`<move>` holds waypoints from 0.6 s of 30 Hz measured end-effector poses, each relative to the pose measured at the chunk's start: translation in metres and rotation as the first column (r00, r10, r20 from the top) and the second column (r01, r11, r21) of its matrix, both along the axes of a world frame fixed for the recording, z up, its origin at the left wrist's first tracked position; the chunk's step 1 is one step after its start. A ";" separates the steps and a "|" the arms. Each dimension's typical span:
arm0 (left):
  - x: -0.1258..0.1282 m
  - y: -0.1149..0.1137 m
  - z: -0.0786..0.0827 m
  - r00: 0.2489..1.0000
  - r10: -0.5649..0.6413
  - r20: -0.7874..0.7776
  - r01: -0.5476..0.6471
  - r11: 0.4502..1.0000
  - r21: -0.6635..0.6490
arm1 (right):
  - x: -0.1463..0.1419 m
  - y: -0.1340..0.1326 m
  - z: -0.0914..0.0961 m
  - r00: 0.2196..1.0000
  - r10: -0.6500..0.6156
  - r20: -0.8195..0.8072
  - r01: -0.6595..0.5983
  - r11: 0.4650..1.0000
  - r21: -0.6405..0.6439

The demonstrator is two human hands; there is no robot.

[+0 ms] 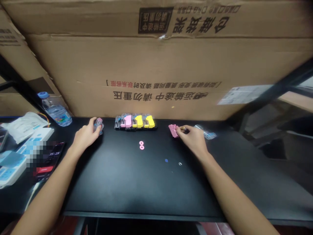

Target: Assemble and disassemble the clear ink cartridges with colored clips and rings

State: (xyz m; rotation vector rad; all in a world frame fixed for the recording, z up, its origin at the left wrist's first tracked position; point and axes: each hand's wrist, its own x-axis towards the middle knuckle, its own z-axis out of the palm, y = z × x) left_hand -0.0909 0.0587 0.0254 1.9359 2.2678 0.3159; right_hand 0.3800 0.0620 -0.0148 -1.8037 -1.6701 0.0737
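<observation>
My left hand (85, 135) lies on the black table (137, 182) with its fingers curled round a small clear-and-pink plastic piece (98, 124). My right hand (193, 138) is closed in a pinch on a pink plastic part (173, 130). Between the two hands, against the cardboard, stands a row of pink and yellow pieces in clear cases (135, 121). A pair of small pink rings (141, 145) lies in the middle of the table. Nearer me lie a tiny blue dot (166, 160) and a small pale ring (180, 163).
A big cardboard box (156, 65) walls off the back of the table. A clear plastic piece (206, 132) lies right of my right hand. At the left are a water bottle (54, 109), white packets (23, 125) and a phone (47, 160) with a lit screen.
</observation>
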 end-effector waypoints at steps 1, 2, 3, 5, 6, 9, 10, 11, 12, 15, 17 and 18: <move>-0.003 0.001 0.000 0.999 0.011 -0.051 -0.014 0.999 -0.049 | 0.003 0.002 -0.001 1.000 -0.016 0.014 0.016 1.000 -0.026; -0.005 0.000 -0.001 0.995 0.023 -0.102 -0.032 0.996 -0.086 | 0.005 0.003 -0.002 0.999 -0.021 0.025 0.022 0.999 -0.035; -0.007 -0.001 -0.001 0.988 0.036 -0.150 -0.052 0.993 -0.104 | 0.007 0.003 -0.001 0.999 -0.020 0.035 0.021 0.999 -0.027; -0.007 -0.004 0.001 0.974 0.050 -0.219 -0.064 0.996 -0.059 | 0.008 0.001 0.002 0.998 -0.011 0.054 0.010 1.000 0.028; -0.006 -0.005 0.002 0.971 0.033 -0.236 -0.035 0.999 -0.005 | 0.009 0.000 0.004 0.998 -0.006 0.062 0.003 0.998 0.058; -0.001 -0.009 0.003 0.959 -0.132 -0.252 0.175 0.973 0.153 | 0.011 -0.002 0.006 0.996 0.026 0.086 -0.029 0.999 0.038; 0.002 -0.009 0.002 0.945 -0.200 -0.258 0.250 0.952 0.176 | 0.010 -0.003 0.006 0.995 0.042 0.093 -0.042 0.999 -0.002; 0.004 -0.009 0.000 0.929 -0.259 -0.265 0.313 0.931 0.185 | 0.009 -0.003 0.005 0.993 0.058 0.100 -0.054 0.998 -0.046; 0.006 -0.008 -0.002 0.912 -0.305 -0.273 0.361 0.914 0.186 | 0.007 -0.003 0.004 0.992 0.069 0.107 -0.060 0.995 -0.084; 0.010 -0.007 -0.011 0.882 -0.368 -0.295 0.426 0.890 0.164 | 0.000 -0.004 0.000 0.992 0.042 0.115 -0.027 0.992 -0.126; 0.011 -0.006 -0.016 0.882 -0.369 -0.294 0.424 0.893 0.151 | -0.003 -0.004 -0.002 0.993 0.011 0.119 0.002 0.994 -0.113; 0.010 -0.006 -0.017 0.886 -0.365 -0.287 0.416 0.898 0.143 | -0.004 -0.004 -0.003 0.992 0.009 0.127 0.005 0.994 -0.110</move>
